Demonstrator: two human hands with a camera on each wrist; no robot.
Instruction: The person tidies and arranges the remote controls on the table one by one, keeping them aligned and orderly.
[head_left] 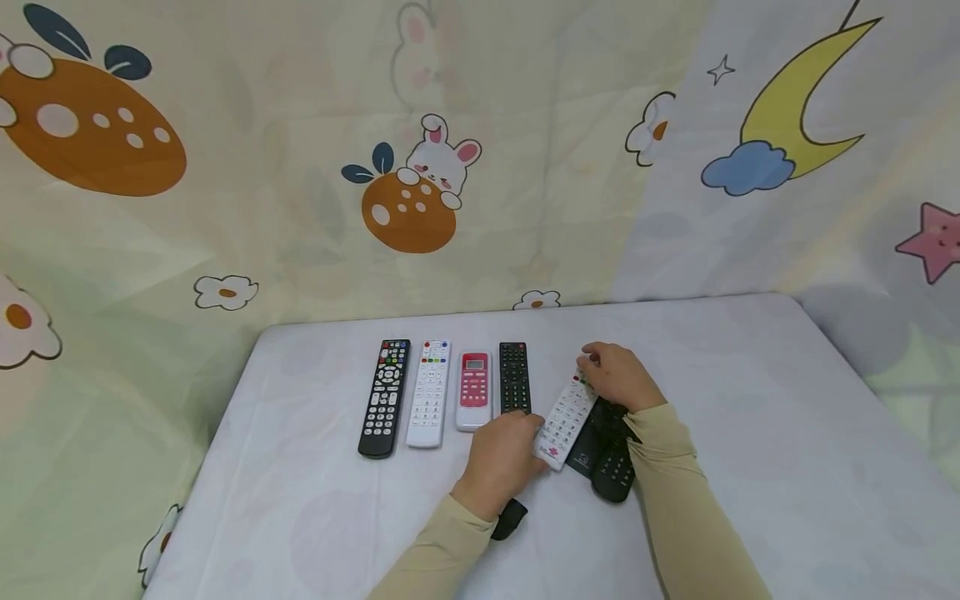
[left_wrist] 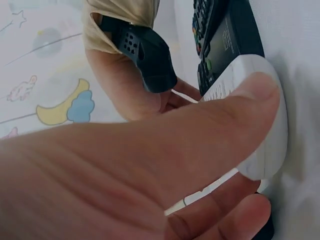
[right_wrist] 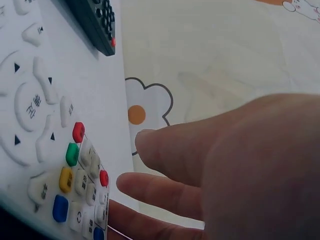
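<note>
A white remote control (head_left: 566,423) with small coloured buttons at its top lies slanted on the right of a row of remotes. My left hand (head_left: 501,458) grips its lower end, with the thumb (left_wrist: 255,92) along one side and the fingers at the other in the left wrist view. At the upper end is my right hand (head_left: 618,377). Its thumb (right_wrist: 160,147) and forefinger stand apart in the right wrist view, while lower fingers reach behind the remote's edge. Dark remotes (head_left: 613,475) lie beside the white one, partly under the right wrist.
To the left stand a black remote (head_left: 384,400), a white remote (head_left: 428,396), a white remote with a red face (head_left: 474,392) and a slim black remote (head_left: 514,375), side by side. They lie on a white-covered table (head_left: 315,508) before a patterned cloth (head_left: 300,167).
</note>
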